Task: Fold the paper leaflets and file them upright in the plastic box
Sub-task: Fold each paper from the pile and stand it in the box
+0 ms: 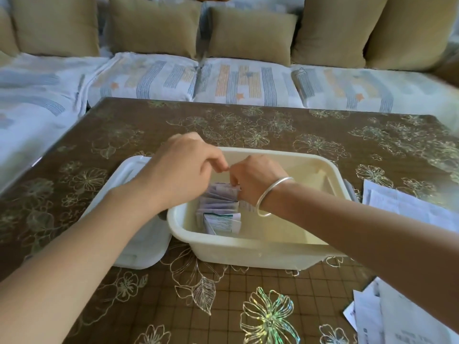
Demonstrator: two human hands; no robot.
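Floral table [298, 125] bears my plastic box [248, 252], where both hands, left hand [183, 167] and right hand [255, 180], pinch folded leaflets [221, 207] standing upright inside, while unfolded sheets [402, 202] wait beside it.

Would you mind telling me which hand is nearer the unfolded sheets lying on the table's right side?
Right. The right hand is inside the plastic box, on the side toward the unfolded sheets; the left hand is over the box's far-left corner, farther away.

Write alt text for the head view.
Both hands, left hand and right hand, reach into a cream plastic box over a row of upright folded leaflets. Its lid lies to the left; loose papers lie right.
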